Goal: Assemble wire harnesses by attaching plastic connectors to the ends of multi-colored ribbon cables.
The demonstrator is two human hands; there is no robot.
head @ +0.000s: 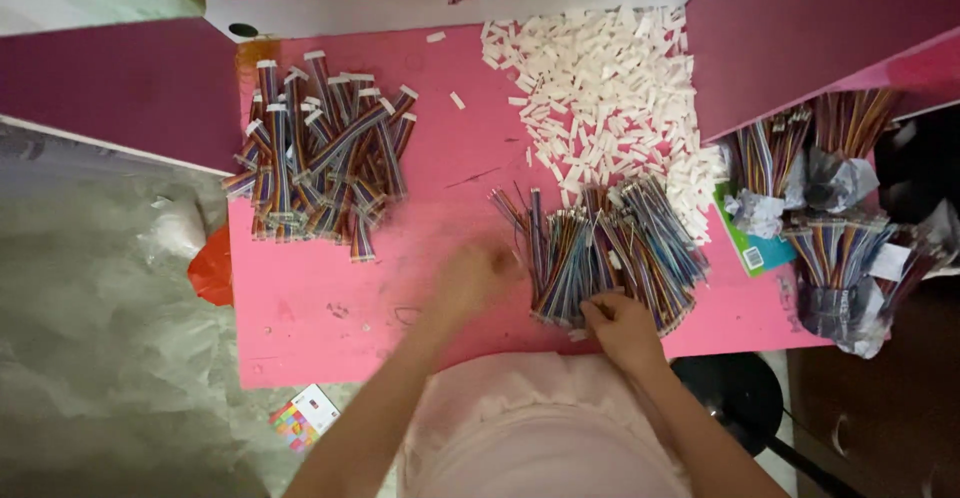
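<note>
Pink surface: painted board, scuffed, carrying everything the hands are working among.
Right hand: resting at the near end of the loose heap of multicoloured ribbon-cable pieces, fingers curled and pinching a few cable ends at the heap's lower edge.
Left hand: hovering just left of that heap, blurred by motion; whether it is spread or pinching anything, I cannot tell.
Loose heap: lying directly ahead of the right hand, cables fanning away from the person, bare ends pointing toward the hand.
White plastic connector housings: small pieces scattered in a wide pile beyond the heap, farther from both hands.
Finished cables with white connectors: stacked crosswise in a pile well to the left of the left hand, far side.
Bundled cables in clear wrapping: standing in bunches well to the right of the right hand.
Pale pink garment: showing between both forearms.
</note>
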